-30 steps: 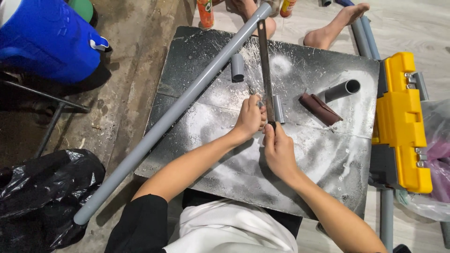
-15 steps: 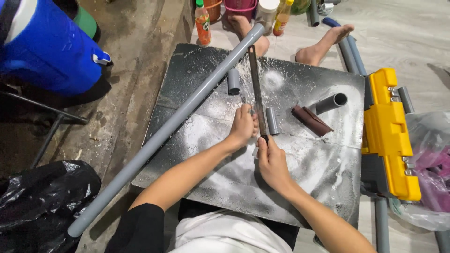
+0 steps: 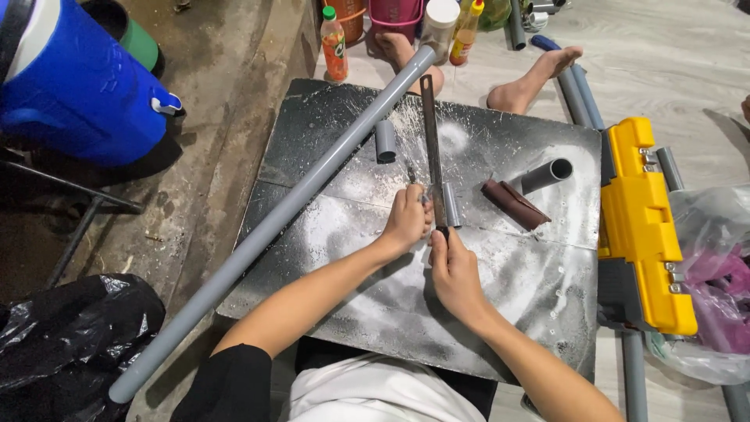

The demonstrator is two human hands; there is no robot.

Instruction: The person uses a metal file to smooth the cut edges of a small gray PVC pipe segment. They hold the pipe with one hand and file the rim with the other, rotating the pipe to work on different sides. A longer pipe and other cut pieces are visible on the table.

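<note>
Two hands meet at a long, flat metal saw blade (image 3: pixel 431 148), dull and narrow, lying near the middle of a dark board (image 3: pixel 500 312) dusted with white powder. Its long axis runs almost straight away from the person, tilted slightly left at the far end. The right hand (image 3: pixel 455 270) is closed in a fist around the blade's near end. The left hand (image 3: pixel 406 219), fingers curled, pinches a small grey piece against the blade's left side; what exactly it grips is hidden. Just right of the blade lies a short grey pipe stub (image 3: pixel 451 205), parallel to it. Another stub (image 3: pixel 385 141) stands farther off. A long smooth grey pipe (image 3: pixel 289 203) crosses the board diagonally. A brown folded sanding sheet (image 3: pixel 513 205) rests beside an open-ended pipe piece (image 3: pixel 547 175), with a yellow plastic toolbox (image 3: pixel 647 219) at the right edge.
</note>
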